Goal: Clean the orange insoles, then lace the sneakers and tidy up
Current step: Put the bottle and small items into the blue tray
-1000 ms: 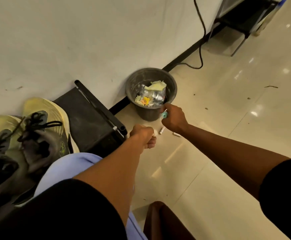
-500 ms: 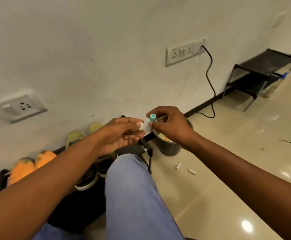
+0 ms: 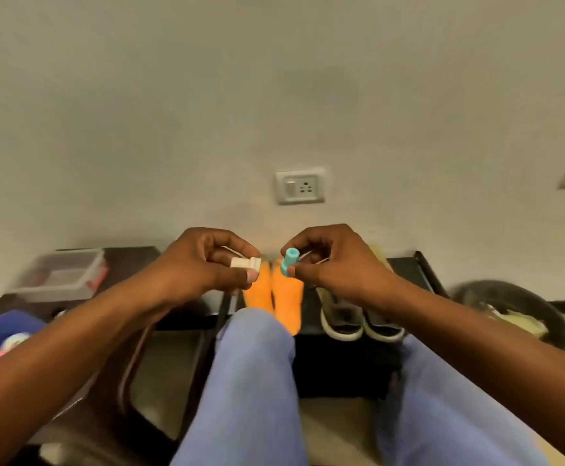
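Two orange insoles (image 3: 274,297) lie side by side on a low black bench (image 3: 405,267) against the wall, partly hidden behind my knee. A pair of yellow-grey sneakers (image 3: 361,317) stands to their right, heels toward me. My left hand (image 3: 203,264) pinches a small white ridged piece (image 3: 245,263) above the insoles. My right hand (image 3: 334,260) pinches a small teal cap-like piece (image 3: 289,261) a little to the right, with a thin pale stick behind its fingers. The two pieces are close together but apart.
A clear plastic box (image 3: 62,275) sits on the bench at the left. A blue bag (image 3: 2,334) with small items lies at the far left. A dark bin (image 3: 523,311) stands on the floor at the right. My blue-trousered knees fill the foreground. A wall socket (image 3: 300,186) is above.
My view has swung left from the bin to the bench. Both hands rose from the floor and now hold the white and teal pieces in front of the insoles.
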